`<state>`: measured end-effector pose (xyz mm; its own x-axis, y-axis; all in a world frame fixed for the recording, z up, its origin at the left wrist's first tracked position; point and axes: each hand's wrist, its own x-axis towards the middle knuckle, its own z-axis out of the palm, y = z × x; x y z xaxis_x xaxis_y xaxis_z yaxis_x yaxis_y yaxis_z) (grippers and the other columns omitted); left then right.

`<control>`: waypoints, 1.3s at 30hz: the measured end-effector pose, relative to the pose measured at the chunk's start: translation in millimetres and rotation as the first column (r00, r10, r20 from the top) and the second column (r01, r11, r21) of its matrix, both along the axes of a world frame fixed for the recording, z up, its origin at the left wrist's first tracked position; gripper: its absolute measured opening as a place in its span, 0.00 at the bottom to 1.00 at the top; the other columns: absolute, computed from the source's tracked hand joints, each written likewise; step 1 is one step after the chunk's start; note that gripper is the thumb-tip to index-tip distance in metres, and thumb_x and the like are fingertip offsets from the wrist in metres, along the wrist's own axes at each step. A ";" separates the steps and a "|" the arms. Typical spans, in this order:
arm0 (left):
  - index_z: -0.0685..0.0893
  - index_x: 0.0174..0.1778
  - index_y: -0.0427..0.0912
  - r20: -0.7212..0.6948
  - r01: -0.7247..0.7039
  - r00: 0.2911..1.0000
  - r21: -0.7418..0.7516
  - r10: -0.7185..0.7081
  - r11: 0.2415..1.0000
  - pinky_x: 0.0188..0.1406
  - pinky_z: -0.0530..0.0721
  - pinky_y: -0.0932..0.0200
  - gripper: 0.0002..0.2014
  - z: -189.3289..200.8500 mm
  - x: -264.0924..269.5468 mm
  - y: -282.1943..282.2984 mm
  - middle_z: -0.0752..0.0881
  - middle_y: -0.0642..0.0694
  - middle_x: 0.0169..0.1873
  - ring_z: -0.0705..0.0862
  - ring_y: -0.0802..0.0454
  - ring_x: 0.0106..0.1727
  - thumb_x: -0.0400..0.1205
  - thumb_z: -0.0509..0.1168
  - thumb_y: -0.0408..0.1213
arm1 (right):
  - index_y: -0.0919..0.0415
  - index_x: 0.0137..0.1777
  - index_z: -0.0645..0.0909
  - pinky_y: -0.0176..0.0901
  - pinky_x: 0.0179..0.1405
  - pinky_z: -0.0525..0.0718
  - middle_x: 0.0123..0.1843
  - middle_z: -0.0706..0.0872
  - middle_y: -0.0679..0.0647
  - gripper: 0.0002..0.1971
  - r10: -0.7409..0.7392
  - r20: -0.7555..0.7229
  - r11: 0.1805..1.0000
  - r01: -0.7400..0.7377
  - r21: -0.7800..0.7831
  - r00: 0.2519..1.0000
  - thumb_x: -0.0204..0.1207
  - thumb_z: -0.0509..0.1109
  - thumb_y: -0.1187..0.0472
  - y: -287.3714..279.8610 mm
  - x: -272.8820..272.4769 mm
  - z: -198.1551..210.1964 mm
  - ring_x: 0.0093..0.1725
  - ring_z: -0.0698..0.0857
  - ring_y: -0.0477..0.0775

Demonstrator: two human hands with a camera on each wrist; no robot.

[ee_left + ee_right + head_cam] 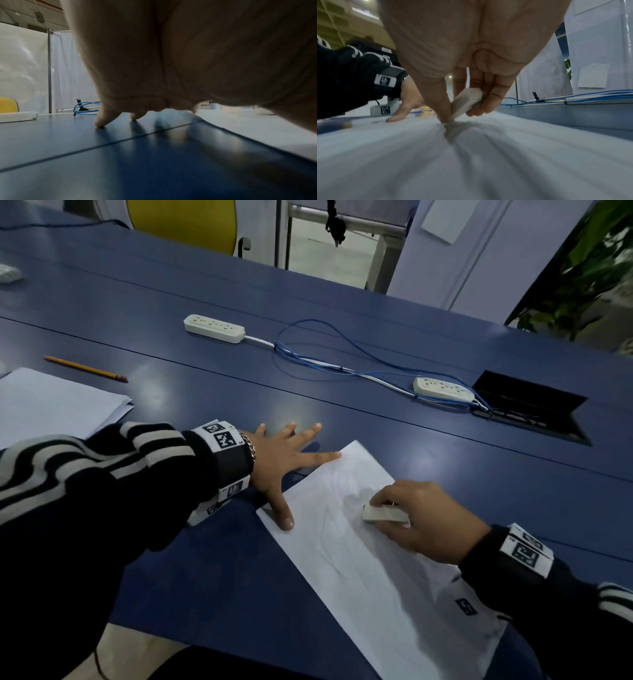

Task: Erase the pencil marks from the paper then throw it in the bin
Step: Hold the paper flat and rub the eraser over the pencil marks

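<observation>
White rectangular sheet of paper (359,570) lies flat and angled on the blue table, near right, faint grey pencil marks across it. Small white block eraser (385,514) tilted, corner down on the sheet's far half.

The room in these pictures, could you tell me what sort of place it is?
Probably an office or meeting room: a long blue table carries power strips, has a cable hatch, and a paper stack beside a pencil.

Head cam high; wrist cams table-level (120,162), close.
</observation>
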<state>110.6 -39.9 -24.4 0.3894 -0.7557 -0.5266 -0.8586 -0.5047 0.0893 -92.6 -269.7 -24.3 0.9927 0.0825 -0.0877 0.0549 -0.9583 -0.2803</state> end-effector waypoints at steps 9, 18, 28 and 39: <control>0.49 0.94 0.63 0.005 -0.056 0.998 -0.156 0.057 0.986 0.89 0.44 0.23 0.52 -7.7 -34.4 -1.9 0.39 0.47 0.94 0.39 0.41 0.94 0.78 0.66 0.76 | 0.44 0.53 0.82 0.47 0.50 0.85 0.47 0.84 0.39 0.20 -0.036 -0.044 0.998 0.033 -0.062 0.998 0.70 0.62 0.33 0.5 0.5 -2.0 0.48 0.83 0.43; 0.38 0.94 0.55 -0.004 -0.072 0.997 -0.068 0.071 0.995 0.88 0.34 0.25 0.65 -14.0 -49.9 -2.3 0.31 0.49 0.92 0.32 0.40 0.93 0.72 0.66 0.81 | 0.44 0.51 0.84 0.44 0.51 0.84 0.47 0.86 0.39 0.17 -0.037 -0.128 0.997 0.028 -0.071 0.991 0.70 0.70 0.36 2.3 5.9 14.4 0.48 0.82 0.42; 0.42 0.94 0.52 -0.063 -0.154 0.987 -0.105 0.148 0.983 0.86 0.45 0.18 0.69 -10.5 -67.2 -12.6 0.41 0.55 0.94 0.43 0.45 0.94 0.67 0.73 0.80 | 0.48 0.56 0.88 0.39 0.52 0.78 0.52 0.90 0.46 0.15 -0.090 0.025 0.993 0.091 -0.070 0.996 0.72 0.76 0.44 -9.9 70.2 18.9 0.53 0.86 0.51; 0.34 0.93 0.55 0.006 -0.159 0.987 0.015 0.159 0.987 0.81 0.41 0.09 0.71 -6.9 -73.1 -20.2 0.33 0.57 0.92 0.38 0.43 0.94 0.66 0.70 0.83 | 0.52 0.60 0.85 0.51 0.53 0.81 0.55 0.84 0.51 0.14 0.076 0.027 0.973 -0.068 -0.222 0.997 0.76 0.70 0.53 9.6 62.3 6.5 0.57 0.83 0.57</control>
